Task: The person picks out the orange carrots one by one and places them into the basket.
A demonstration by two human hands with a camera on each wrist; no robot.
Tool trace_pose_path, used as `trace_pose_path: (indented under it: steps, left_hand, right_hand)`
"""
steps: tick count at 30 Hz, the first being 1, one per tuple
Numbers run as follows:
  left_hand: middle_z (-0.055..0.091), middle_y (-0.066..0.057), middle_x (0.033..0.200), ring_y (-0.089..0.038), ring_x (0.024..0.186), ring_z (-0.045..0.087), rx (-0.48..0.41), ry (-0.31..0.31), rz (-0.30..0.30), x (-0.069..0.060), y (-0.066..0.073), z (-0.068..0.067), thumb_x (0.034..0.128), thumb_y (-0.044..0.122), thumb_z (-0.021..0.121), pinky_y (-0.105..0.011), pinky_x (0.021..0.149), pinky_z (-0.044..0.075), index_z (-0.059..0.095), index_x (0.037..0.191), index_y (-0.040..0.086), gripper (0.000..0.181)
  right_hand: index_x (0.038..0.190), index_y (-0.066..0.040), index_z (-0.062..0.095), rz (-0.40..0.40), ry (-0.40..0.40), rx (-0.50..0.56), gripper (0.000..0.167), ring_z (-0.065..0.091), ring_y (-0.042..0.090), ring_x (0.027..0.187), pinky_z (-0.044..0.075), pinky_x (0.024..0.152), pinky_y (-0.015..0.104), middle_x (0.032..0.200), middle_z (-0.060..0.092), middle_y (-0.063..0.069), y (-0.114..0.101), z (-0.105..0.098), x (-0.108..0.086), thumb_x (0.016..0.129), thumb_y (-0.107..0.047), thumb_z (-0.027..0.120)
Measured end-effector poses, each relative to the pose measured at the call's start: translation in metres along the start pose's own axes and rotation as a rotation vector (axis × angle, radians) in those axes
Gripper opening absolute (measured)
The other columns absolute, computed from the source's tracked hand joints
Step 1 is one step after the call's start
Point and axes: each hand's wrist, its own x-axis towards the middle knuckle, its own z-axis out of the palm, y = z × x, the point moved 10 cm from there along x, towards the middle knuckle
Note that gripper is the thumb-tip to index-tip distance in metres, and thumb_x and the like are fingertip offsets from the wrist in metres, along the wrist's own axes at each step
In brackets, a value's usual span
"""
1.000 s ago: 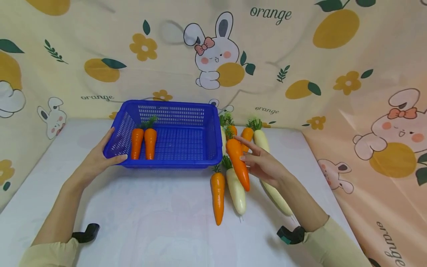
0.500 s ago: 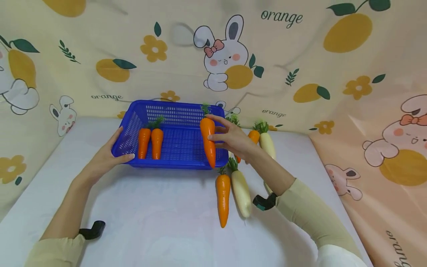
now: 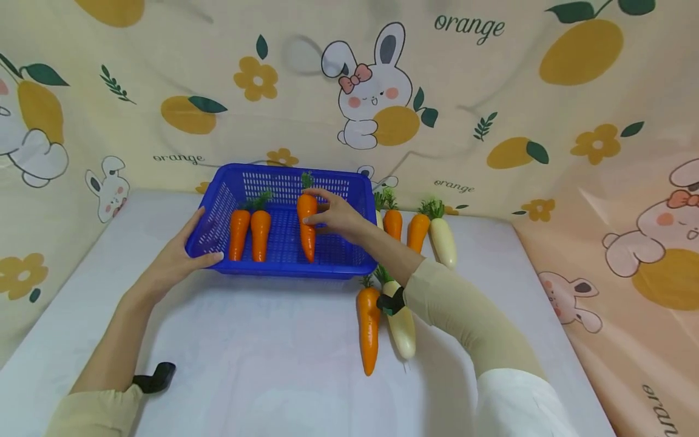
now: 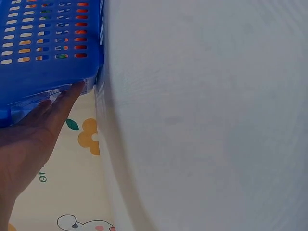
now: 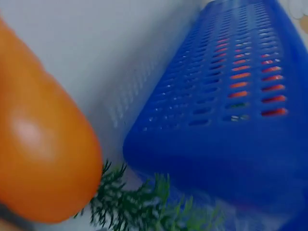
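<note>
A blue plastic basket point(image 3: 295, 269) with slotted walls stands at the table's back. My left hand point(image 3: 176, 258) grips its left front corner, thumb across the front rim and fingers along the side. My right hand point(image 3: 340, 217) reaches over the basket's right side and pinches an orange carrot point(image 3: 307, 212), green top pointing away. That carrot is within the basket's outline; whether it touches the bottom I cannot tell. Two other carrots, a left one point(image 3: 238, 235) and a right one point(image 3: 260, 235), lie side by side in the basket's left part.
Right of the basket lie more carrots point(image 3: 418, 232) and a white radish point(image 3: 443, 241). In front, a carrot point(image 3: 369, 331) and another white radish point(image 3: 403, 332) lie under my right forearm. A patterned cloth point(image 3: 306, 115) hangs behind the white table point(image 3: 262, 352).
My right hand has carried the carrot left, from above the vegetables at the right to over the basket's middle. The left hand has stayed at the basket's corner; the head view shifted slightly.
</note>
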Motion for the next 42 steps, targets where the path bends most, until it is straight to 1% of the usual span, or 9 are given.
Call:
trace_pose_path:
  steps: [7,12,17,21,23,26,31,37,42]
  left_hand:
    - [-0.007,-0.013,0.166,-0.045,0.149,-0.004,0.013,-0.001,-0.006,0.001,-0.002,0.0,0.0928,0.035,0.07,-0.073,0.112,0.006,-0.009,0.157,0.039,0.102]
    - [-0.007,-0.014,0.166,-0.046,0.149,-0.003,0.009,-0.005,-0.004,0.002,-0.002,0.0,0.0932,0.034,0.069,-0.073,0.112,0.007,-0.009,0.157,0.04,0.101]
    - [-0.007,-0.013,0.166,-0.046,0.149,-0.004,0.007,-0.008,-0.013,0.001,-0.003,0.001,0.093,0.033,0.07,-0.074,0.111,0.006,-0.009,0.156,0.042,0.101]
    - [-0.009,-0.012,0.166,-0.046,0.149,-0.006,0.01,-0.004,-0.022,-0.001,-0.005,-0.001,0.0935,0.033,0.069,-0.075,0.11,0.005,-0.009,0.156,0.044,0.1]
    - [-0.009,-0.012,0.166,-0.046,0.149,-0.006,0.007,-0.002,-0.019,-0.001,-0.004,-0.002,0.0936,0.033,0.069,-0.075,0.11,0.005,-0.009,0.156,0.043,0.1]
    - [-0.009,-0.012,0.166,-0.046,0.149,-0.006,-0.008,-0.006,-0.011,-0.001,-0.003,-0.002,0.0941,0.031,0.068,-0.074,0.111,0.004,-0.009,0.156,0.042,0.1]
    - [-0.009,-0.013,0.166,-0.047,0.149,-0.004,-0.027,-0.003,-0.015,-0.001,-0.004,-0.001,0.0948,0.029,0.068,-0.073,0.112,0.006,-0.009,0.156,0.042,0.1]
    - [-0.009,-0.015,0.165,-0.049,0.148,-0.005,-0.004,-0.01,-0.009,0.002,-0.005,0.0,0.0948,0.03,0.068,-0.074,0.111,0.005,-0.011,0.156,0.041,0.1]
    - [-0.01,-0.016,0.165,-0.049,0.148,-0.006,0.004,-0.003,-0.011,0.0,-0.007,0.002,0.0949,0.031,0.067,-0.074,0.111,0.004,-0.011,0.156,0.042,0.1]
  right_hand:
    - [0.153,-0.015,0.04,0.049,0.005,-0.082,0.071,0.06,0.035,0.113,0.056,0.09,0.05,0.135,0.05,0.023,0.01,0.024,0.025,0.09,-0.003,0.071]
    - [0.153,-0.014,0.041,0.029,-0.024,-0.114,0.073,0.064,0.033,0.107,0.059,0.083,0.049,0.131,0.053,0.023,0.017,0.045,0.039,0.088,-0.002,0.073]
    - [0.152,-0.017,0.043,0.001,-0.036,-0.272,0.076,0.065,0.026,0.105,0.061,0.074,0.037,0.132,0.057,0.02,0.026,0.057,0.048,0.086,-0.007,0.078]
    - [0.154,-0.023,0.04,-0.005,-0.057,-0.402,0.08,0.067,0.019,0.097,0.061,0.071,0.031,0.145,0.048,0.016,0.028,0.061,0.05,0.085,-0.012,0.079]
    - [0.154,-0.023,0.038,-0.007,-0.064,-0.413,0.081,0.069,0.021,0.093,0.061,0.073,0.033,0.151,0.042,0.016,0.025,0.061,0.049,0.085,-0.012,0.079]
    - [0.155,-0.022,0.036,0.005,-0.066,-0.411,0.083,0.072,0.028,0.089,0.061,0.077,0.037,0.155,0.037,0.02,0.018,0.057,0.043,0.085,-0.01,0.079]
    - [0.154,-0.022,0.04,0.002,-0.04,-0.386,0.077,0.071,0.035,0.093,0.058,0.085,0.041,0.152,0.04,0.023,0.008,0.039,0.03,0.087,-0.015,0.079]
    - [0.151,-0.017,0.045,-0.098,-0.032,-0.277,0.067,0.068,0.03,0.108,0.056,0.091,0.04,0.148,0.049,0.017,-0.008,0.011,0.005,0.091,-0.016,0.074]
    - [0.146,-0.014,0.052,-0.186,0.025,-0.238,0.057,0.069,0.021,0.105,0.058,0.087,0.032,0.139,0.057,0.013,-0.014,-0.019,-0.021,0.092,-0.015,0.072]
